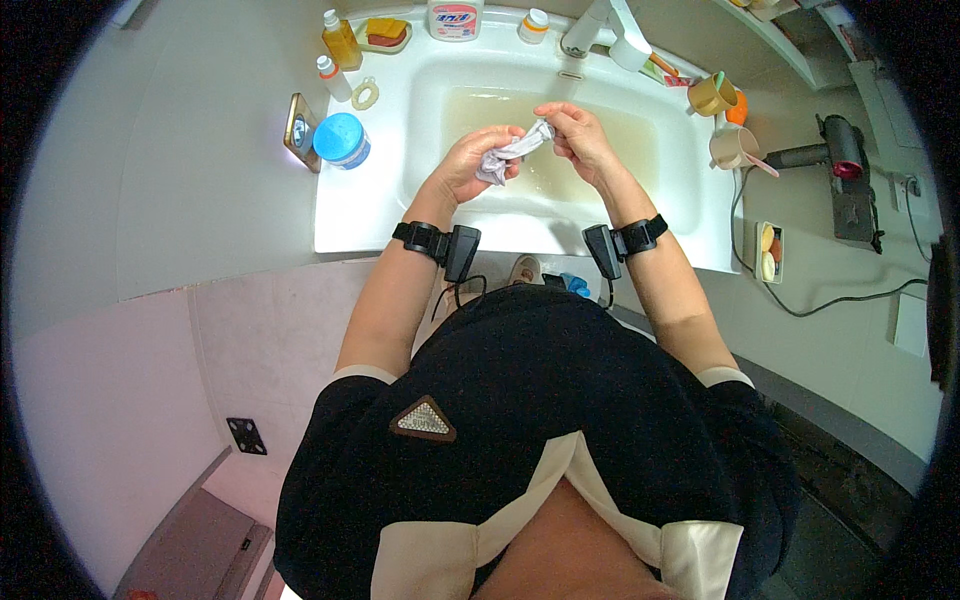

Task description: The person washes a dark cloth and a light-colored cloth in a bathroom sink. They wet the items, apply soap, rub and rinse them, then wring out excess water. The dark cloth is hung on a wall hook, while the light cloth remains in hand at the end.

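A small wet, pale lilac-grey cloth (517, 150) stretches, twisted, between my two hands above the washbasin (420, 180). My left hand (476, 161) grips its bunched lower end, and a crumpled tip hangs below the fingers. The other end is pinched in the fingers of my right hand (579, 135), held slightly higher. Beneath both hands, cloudy yellowish water (630, 150) covers the bottom of the white basin. What the cloth is exactly, I cannot tell.
Left rim: blue-lidded tub (341, 140), phone (301, 133), small bottles (341, 45), soap dish (384, 36). At the back stand a detergent bottle (454, 20) and faucet (611, 34). On the right are cups (733, 148) and a wall-mounted hair dryer (836, 161) with its cord.
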### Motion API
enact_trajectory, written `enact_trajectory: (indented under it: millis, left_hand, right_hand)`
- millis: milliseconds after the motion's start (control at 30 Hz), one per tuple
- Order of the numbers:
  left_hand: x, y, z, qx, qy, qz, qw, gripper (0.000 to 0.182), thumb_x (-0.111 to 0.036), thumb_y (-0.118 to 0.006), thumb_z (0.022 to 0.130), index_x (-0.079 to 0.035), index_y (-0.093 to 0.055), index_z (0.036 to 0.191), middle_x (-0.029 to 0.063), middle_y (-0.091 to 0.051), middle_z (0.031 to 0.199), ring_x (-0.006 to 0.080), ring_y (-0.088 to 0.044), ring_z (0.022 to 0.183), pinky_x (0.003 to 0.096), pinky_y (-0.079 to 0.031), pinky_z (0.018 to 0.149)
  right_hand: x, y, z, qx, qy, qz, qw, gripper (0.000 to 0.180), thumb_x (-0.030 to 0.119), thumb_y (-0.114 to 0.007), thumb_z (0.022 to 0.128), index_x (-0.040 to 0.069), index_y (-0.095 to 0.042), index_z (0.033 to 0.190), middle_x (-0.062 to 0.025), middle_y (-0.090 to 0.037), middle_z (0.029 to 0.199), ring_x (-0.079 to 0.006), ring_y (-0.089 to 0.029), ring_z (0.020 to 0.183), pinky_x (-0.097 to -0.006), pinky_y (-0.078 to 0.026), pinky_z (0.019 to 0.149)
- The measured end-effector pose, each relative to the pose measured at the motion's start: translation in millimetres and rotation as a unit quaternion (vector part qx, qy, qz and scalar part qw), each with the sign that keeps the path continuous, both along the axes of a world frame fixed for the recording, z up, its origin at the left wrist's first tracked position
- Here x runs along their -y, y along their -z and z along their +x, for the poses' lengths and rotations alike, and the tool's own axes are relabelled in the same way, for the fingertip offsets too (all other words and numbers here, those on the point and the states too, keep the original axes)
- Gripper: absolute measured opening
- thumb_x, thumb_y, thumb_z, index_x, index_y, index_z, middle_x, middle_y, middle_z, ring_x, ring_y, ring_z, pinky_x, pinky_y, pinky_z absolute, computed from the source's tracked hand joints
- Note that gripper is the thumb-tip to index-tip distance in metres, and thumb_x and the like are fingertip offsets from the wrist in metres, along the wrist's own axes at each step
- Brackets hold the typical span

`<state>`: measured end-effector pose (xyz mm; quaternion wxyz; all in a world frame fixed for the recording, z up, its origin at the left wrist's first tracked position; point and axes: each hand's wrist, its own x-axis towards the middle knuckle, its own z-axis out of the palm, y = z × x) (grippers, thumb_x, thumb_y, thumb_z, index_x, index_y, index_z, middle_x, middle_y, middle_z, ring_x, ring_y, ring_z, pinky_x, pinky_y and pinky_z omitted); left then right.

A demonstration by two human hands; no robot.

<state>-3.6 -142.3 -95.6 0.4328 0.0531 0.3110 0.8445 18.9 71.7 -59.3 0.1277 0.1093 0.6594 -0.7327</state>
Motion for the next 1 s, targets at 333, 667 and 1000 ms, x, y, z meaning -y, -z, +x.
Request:
enact_trajectory:
  millis: [333, 667, 1000]
  left_hand:
    - [-21, -19, 10, 0.130, -0.141, 0.149, 0.970, 0.005, -0.004, -0.057, 0.084, -0.007, -0.054, 0.084, 0.0112, -0.057, 0.095, 0.0198, -0.058, 0.083, 0.0286, -0.052, 0.068]
    - [-45, -15, 7, 0.150, -0.247, -0.050, 0.956, 0.029, -0.035, -0.038, 0.098, -0.010, -0.051, 0.108, 0.0077, -0.056, 0.100, 0.0134, -0.057, 0.076, 0.0273, -0.048, 0.056]
    - [-57, -20, 7, 0.176, -0.193, -0.033, 0.965, 0.028, -0.036, -0.042, 0.097, -0.012, -0.050, 0.087, 0.0017, -0.049, 0.070, 0.0103, -0.038, 0.046, 0.0279, -0.029, 0.036]
  right_hand:
    - [37, 2, 14, 0.180, 0.117, -0.386, 0.897, 0.029, 0.020, -0.041, 0.099, 0.000, -0.054, 0.114, -0.0136, -0.055, 0.118, -0.0243, -0.059, 0.100, -0.0352, -0.053, 0.090]
    - [82, -5, 4, -0.412, -0.042, 0.348, 0.841, 0.027, 0.016, -0.041, 0.097, 0.005, -0.062, 0.111, -0.0086, -0.060, 0.120, -0.0206, -0.058, 0.107, -0.0337, -0.045, 0.093]
    - [84, -6, 2, -0.354, 0.014, 0.360, 0.863, 0.033, 0.027, -0.040, 0.097, 0.006, -0.065, 0.104, -0.0113, -0.063, 0.112, -0.0297, -0.058, 0.109, -0.0366, -0.041, 0.098]
